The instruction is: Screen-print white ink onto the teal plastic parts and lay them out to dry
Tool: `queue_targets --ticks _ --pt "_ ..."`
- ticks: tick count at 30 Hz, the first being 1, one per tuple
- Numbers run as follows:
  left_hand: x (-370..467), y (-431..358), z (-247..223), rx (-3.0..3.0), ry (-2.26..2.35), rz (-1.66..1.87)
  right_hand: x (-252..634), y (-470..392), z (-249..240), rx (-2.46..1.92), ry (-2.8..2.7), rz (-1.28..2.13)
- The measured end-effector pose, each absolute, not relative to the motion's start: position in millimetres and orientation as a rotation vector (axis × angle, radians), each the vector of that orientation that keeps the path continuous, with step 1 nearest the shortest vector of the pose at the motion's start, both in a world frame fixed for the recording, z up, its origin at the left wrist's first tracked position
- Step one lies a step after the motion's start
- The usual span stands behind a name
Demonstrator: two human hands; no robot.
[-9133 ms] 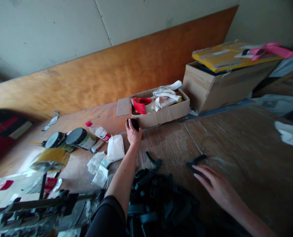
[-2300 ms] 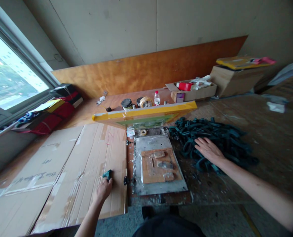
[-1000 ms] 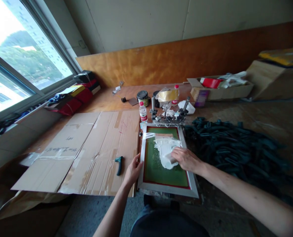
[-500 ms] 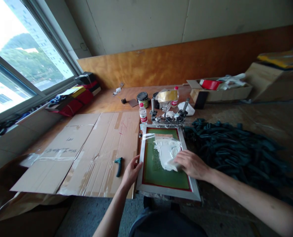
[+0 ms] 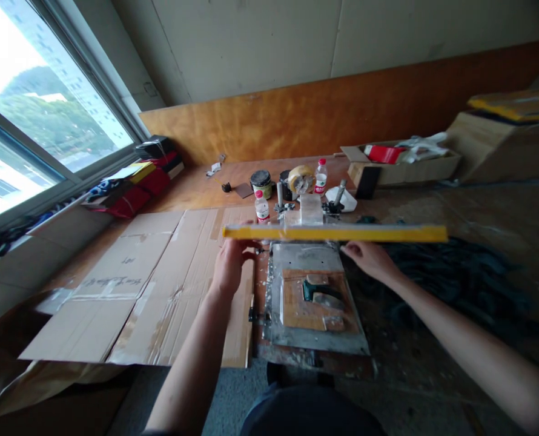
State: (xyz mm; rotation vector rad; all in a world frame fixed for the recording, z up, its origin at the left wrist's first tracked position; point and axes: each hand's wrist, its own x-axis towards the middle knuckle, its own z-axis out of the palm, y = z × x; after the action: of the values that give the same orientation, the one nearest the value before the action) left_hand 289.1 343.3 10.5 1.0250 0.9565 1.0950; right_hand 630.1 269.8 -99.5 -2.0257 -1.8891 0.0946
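The screen frame is raised and seen nearly edge-on as a long yellow-edged strip [image 5: 342, 233] across the middle. My left hand [image 5: 229, 263] is at the strip's left end, fingers curved and thumb apart, partly hidden behind it. My right hand [image 5: 369, 257] reaches in just below the strip, its fingertips partly covered. Underneath lies a grey metal plate [image 5: 297, 257] carrying a wooden board [image 5: 292, 309]. On the board rests a dark green curved handle-like piece [image 5: 310, 292] with a grey part. A pale translucent block [image 5: 312, 209] shows beyond the strip.
Cardboard sheets [image 5: 160, 290] cover the table on the left. A red-capped bottle [image 5: 261, 207], a dark tub [image 5: 261, 181], a tape roll [image 5: 300, 180] and a second bottle [image 5: 321, 177] stand behind. A dark green pile [image 5: 460, 290] and an open carton [image 5: 410, 172] are on the right.
The frame, flat with white paste on it before, has swung up, exposing the plate and board. My right hand has left the paste and moved up; my left hand has moved up and slightly left.
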Motion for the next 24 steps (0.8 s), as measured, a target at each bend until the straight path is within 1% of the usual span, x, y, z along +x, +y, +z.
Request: queue_targets --ticks 3,5,6,8,10,12,14,16,18,19,21,23,24 --pt "307.4 362.9 24.1 1.032 0.927 1.163 599.0 238.7 -138.0 -2.034 -2.086 0.19" --pt "315.2 352.4 12.5 0.974 0.98 1.261 574.5 226.0 -152.8 -2.095 -2.137 0.206" --pt "318.4 338.7 0.3 0.936 1.01 1.243 562.4 221.3 -156.0 -2.138 -2.124 0.214" --pt "324.9 297.9 -32.8 0.851 1.061 0.984 536.6 212.2 -155.7 -2.212 -2.014 0.202" --pt "331.2 250.8 -68.9 0.751 1.041 0.469 507.4 201.6 -149.7 -2.173 -1.907 0.131" --pt "333.2 215.0 -98.8 0.611 1.035 0.393 481.9 191.2 -141.6 -1.951 -1.952 0.092" --pt "322.4 203.8 -119.7 0.539 1.11 0.475 477.0 184.9 -133.3 -1.66 -2.132 0.151" --pt "291.9 218.4 -134.9 0.667 1.304 0.553 506.0 185.2 -126.3 -1.576 -2.228 0.185" --pt "243.2 246.8 -148.7 1.064 1.597 0.503 566.2 190.3 -123.2 -1.839 -2.149 0.061" --pt "215.8 261.0 -155.4 1.338 1.746 0.391 602.2 193.3 -123.8 -2.04 -2.079 -0.063" --pt "165.5 281.5 -168.4 1.813 1.947 0.041 671.1 197.2 -128.9 -2.403 -1.997 -0.24" --pt "131.9 288.2 -179.7 2.061 1.993 -0.327 720.2 196.8 -136.7 -2.545 -1.999 -0.301" --pt "122.8 287.5 -184.2 2.113 1.974 -0.449 734.7 195.4 -140.4 -2.555 -2.015 -0.321"
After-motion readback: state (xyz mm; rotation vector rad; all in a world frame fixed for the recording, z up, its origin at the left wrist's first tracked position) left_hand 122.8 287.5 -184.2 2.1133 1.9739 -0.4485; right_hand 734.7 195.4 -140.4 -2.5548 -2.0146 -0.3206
